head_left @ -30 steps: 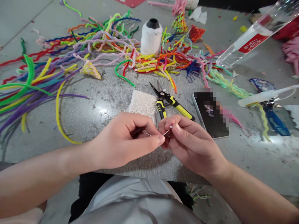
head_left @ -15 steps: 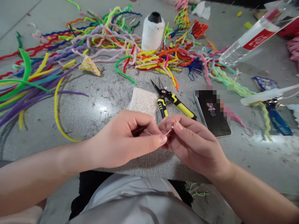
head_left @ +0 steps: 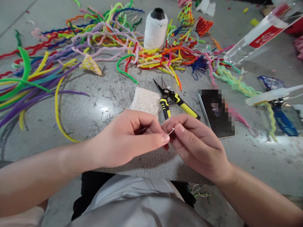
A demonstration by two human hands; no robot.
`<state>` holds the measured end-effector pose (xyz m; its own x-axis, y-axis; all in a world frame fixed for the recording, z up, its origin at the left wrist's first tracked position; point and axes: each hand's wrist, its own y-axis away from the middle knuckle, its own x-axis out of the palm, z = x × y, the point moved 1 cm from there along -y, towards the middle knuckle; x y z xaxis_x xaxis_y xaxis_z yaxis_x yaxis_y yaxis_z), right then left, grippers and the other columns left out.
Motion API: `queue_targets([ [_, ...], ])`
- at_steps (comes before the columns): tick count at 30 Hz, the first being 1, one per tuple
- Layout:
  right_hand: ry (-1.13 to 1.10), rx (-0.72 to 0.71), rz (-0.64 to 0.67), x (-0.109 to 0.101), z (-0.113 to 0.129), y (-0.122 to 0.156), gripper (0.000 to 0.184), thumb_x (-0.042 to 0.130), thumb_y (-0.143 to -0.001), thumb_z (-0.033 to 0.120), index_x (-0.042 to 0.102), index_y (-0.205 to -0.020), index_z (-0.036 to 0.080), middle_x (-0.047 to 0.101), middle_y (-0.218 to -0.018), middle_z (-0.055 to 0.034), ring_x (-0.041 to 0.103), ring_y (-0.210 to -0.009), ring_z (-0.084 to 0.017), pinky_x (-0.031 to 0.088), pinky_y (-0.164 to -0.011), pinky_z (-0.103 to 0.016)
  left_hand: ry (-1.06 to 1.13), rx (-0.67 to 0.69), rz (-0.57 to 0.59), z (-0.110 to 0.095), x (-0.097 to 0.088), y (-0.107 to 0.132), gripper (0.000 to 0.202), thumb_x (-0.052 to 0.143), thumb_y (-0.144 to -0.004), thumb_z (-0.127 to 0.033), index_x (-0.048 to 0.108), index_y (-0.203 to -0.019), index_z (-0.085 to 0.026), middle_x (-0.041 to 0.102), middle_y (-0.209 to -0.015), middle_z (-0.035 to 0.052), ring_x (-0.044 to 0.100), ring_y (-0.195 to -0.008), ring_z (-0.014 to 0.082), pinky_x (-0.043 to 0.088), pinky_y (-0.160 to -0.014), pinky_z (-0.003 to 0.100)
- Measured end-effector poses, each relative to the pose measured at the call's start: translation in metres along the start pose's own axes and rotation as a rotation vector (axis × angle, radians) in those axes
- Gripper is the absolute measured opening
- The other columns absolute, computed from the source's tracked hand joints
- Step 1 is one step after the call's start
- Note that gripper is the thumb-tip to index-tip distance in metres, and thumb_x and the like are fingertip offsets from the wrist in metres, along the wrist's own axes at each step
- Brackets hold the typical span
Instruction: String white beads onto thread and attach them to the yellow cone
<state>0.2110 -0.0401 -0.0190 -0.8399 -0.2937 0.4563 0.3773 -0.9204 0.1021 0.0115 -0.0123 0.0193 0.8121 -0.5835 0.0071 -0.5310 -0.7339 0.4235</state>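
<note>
My left hand [head_left: 134,135] pinches a thin white thread [head_left: 170,131] between thumb and forefinger, and its free end sticks out toward the right. Facing it, my right hand [head_left: 199,142] is closed with a small white bead [head_left: 173,129] at the tips of thumb and forefinger. The thread's end reaches the bead; whether it passes through the hole is too small to tell. Just beyond the hands lies a clear bag of small white beads [head_left: 145,101]. Beside the bag rest pliers [head_left: 169,94] with yellow and black handles, jaws apart.
A white thread spool [head_left: 155,31] stands at the back among many coloured pipe cleaners [head_left: 99,37]. To the right are a phone [head_left: 216,115], a glue bottle [head_left: 262,97], a blue strap [head_left: 284,121] and a tilted plastic bottle [head_left: 255,37]. The table's front edge is close to my lap.
Both hands stay nearly in place, with the thread's end now closer to the bead. The whole view has shifted slightly.
</note>
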Motion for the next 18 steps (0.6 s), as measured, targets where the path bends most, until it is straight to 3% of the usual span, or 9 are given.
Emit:
queue_targets([
  [7,0.011,-0.027,-0.014,0.0016,0.0005,0.0005,0.012,0.074,-0.108,0.030,0.079,-0.100,0.022,0.074,-0.087,0.0010,0.073,-0.077,-0.006,0.060,-0.074,-0.016,0.056,-0.004,-0.014,0.0006,0.0030,0.0005,0.029,0.075,-0.089,-0.032,0.063,-0.066,-0.018,0.049,-0.061,-0.0042,0.037,-0.058,0.0081,0.026,-0.052,0.024],
  [18,0.038,-0.047,-0.047,0.0026,0.0007,0.0018,0.012,0.074,-0.107,0.029,0.078,-0.099,0.021,0.075,-0.085,0.0010,0.074,-0.076,-0.007,0.062,-0.072,-0.016,0.052,-0.005,-0.025,-0.0003,0.0026,0.0004,0.030,0.077,-0.088,-0.030,0.064,-0.065,-0.017,0.053,-0.060,-0.0040,0.038,-0.057,0.0071,0.027,-0.050,0.022],
])
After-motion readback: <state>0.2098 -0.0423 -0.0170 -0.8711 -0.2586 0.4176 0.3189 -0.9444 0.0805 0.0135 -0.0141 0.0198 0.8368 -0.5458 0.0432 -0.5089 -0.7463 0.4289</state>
